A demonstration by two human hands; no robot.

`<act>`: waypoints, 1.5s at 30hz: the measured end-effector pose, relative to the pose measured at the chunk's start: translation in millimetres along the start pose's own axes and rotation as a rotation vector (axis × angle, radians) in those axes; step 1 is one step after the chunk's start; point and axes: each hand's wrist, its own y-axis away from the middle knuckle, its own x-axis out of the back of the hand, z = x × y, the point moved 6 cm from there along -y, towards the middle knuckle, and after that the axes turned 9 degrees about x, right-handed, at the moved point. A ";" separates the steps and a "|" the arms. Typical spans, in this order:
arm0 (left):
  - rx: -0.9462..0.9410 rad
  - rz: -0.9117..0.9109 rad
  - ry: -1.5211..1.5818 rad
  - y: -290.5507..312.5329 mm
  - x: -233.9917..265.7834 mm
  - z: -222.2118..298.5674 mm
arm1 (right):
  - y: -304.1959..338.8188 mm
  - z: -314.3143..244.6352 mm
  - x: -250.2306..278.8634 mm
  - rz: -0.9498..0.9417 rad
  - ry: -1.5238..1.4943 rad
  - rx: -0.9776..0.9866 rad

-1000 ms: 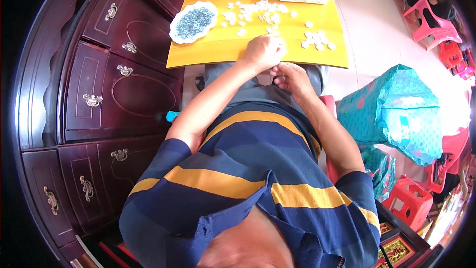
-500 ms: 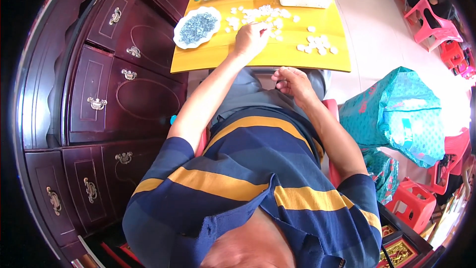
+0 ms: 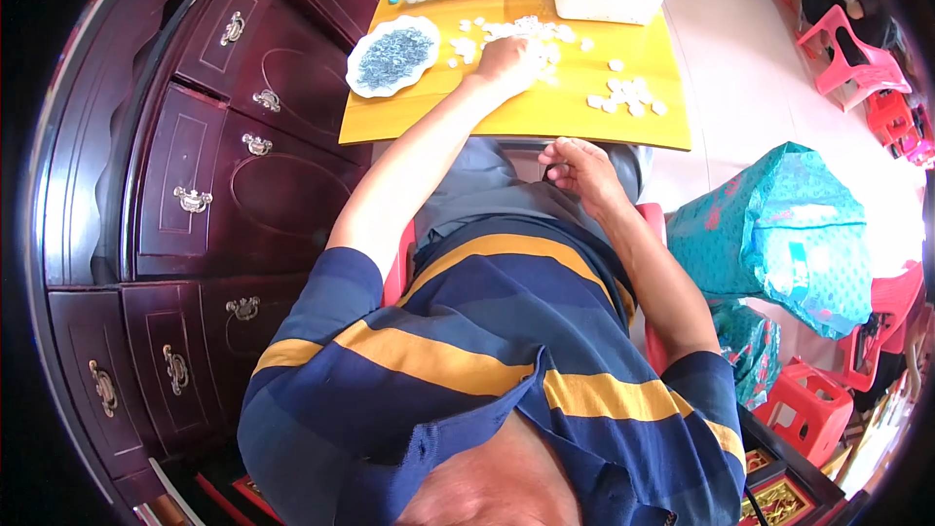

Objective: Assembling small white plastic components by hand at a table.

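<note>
Reaching over yellow wooden tabletop (image 3: 429,120), person's left hand (image 3: 510,62) is covering part of scattered small white roundish pieces (image 3: 530,26), can't tell if fingers are pinching any; right hand (image 3: 583,171) is hovering off near edge, fingers bent, grip unclear.

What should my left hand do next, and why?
Perhaps pinch up one of the white pieces: your left hand is among them, while your right hand is curled just off the yellow table. Whether either holds anything, I can't tell.
</note>
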 end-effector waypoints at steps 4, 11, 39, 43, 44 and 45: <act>-0.197 0.072 -0.041 1.1 5.7 7.4 | -2.4 3.3 0.3 -0.036 0.006 -0.007; -0.162 -0.091 -0.056 2.5 0.3 8.5 | -1.5 3.2 -0.6 -0.041 0.014 -0.010; -0.212 0.151 0.453 142.1 45.0 45.7 | -1.4 7.1 -5.4 -0.121 -0.232 0.076; -0.180 0.151 0.486 142.4 42.8 38.6 | -1.1 9.0 -6.6 -0.141 -0.276 0.031; -0.154 0.131 0.510 141.4 39.9 34.9 | -1.6 9.5 -6.4 -0.148 -0.282 0.018; -0.176 0.150 0.483 142.5 39.0 34.3 | -2.5 10.2 -5.3 -0.154 -0.288 0.004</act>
